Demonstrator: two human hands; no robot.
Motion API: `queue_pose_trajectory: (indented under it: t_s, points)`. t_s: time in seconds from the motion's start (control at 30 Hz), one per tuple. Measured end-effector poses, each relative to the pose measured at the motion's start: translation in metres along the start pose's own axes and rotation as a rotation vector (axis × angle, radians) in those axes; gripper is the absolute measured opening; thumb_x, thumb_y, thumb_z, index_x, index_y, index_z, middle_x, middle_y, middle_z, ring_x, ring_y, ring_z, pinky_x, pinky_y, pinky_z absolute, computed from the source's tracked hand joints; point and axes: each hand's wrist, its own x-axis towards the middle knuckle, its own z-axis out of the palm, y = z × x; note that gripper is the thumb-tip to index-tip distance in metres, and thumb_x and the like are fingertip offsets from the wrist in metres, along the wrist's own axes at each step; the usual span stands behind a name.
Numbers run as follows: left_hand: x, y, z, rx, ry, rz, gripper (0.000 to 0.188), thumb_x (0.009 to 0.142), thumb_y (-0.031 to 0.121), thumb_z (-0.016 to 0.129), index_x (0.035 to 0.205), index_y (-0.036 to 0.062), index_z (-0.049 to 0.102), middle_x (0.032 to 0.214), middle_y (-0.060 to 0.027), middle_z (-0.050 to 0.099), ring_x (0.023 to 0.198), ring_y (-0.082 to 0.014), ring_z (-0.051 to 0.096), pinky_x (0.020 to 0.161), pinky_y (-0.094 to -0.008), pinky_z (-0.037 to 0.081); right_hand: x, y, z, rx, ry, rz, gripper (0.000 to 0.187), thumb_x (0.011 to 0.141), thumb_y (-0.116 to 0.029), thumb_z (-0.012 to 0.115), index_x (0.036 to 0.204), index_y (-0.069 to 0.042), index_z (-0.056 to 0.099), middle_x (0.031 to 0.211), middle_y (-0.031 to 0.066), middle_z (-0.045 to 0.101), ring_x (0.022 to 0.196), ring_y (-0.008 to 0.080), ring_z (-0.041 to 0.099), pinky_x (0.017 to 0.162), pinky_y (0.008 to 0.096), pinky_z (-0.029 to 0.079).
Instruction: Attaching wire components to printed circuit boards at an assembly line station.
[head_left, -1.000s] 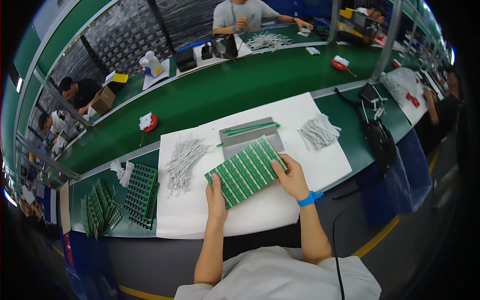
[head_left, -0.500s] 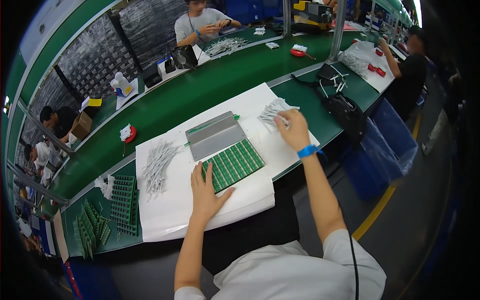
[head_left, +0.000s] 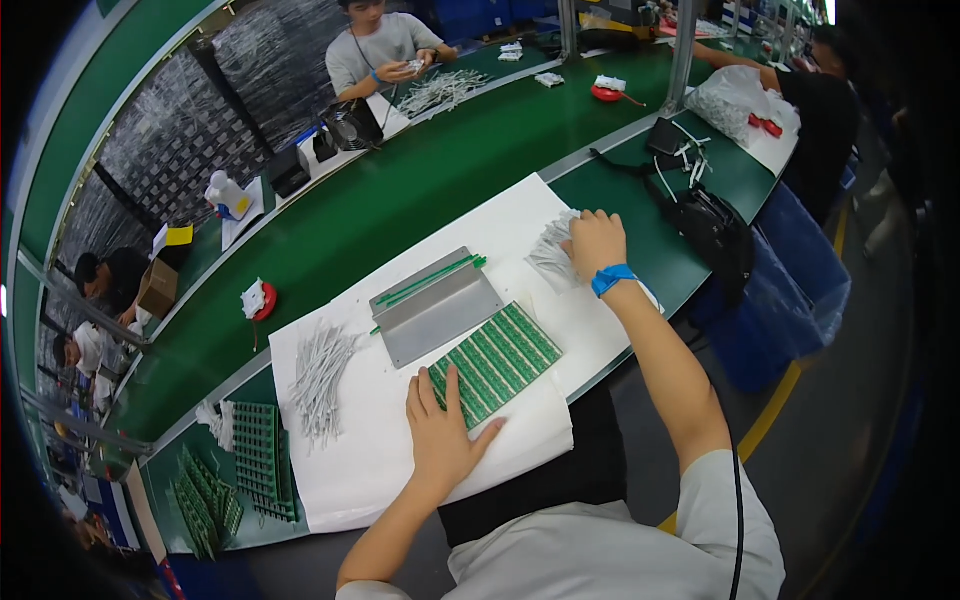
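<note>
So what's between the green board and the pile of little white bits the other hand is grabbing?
Head view: only bare white paper sheet lies between the green circuit board panel and the white pile under the right hand.

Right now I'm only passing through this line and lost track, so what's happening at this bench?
A person at a green workbench works over a white sheet. The left hand lies flat on the near edge of a green circuit board panel. The right hand, with a blue wristband, reaches into a pile of small white parts at the sheet's far right. A grey metal fixture sits behind the panel, and a second pile of white parts lies to the left.
</note>
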Motion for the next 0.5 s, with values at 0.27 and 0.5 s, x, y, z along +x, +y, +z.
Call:
queue_pose_trajectory:
  t_s: [0.27,0.5]
  points:
    - [0.083,-0.005,-0.084,-0.2,-0.212,0.158,0.07,0.092,0.051,0.061,0.139,-0.0009,0.048,0.127,-0.0253,0.058,0.118,-0.0413,0.056,0.103,-0.0462,0.041,0.009,0.01,-0.018,0.237,-0.097,0.136,0.031,0.074,-0.033,0.083,0.082,-0.004,0.076,0.084,0.0133,0.07,0.082,0.0313,0.066,0.077,0.0419,0.05]
    - [0.131,-0.013,-0.098,-0.683,-0.14,0.282,0.052,0.093,0.031,0.065,0.134,0.0007,0.055,0.116,-0.0192,0.066,0.109,-0.0294,0.063,0.098,-0.0382,0.047,0.016,0.017,-0.014,0.518,-0.287,0.218,0.033,0.069,-0.025,0.089,0.084,0.0,0.075,0.077,0.0161,0.071,0.07,0.0253,0.07,0.067,0.0326,0.054]
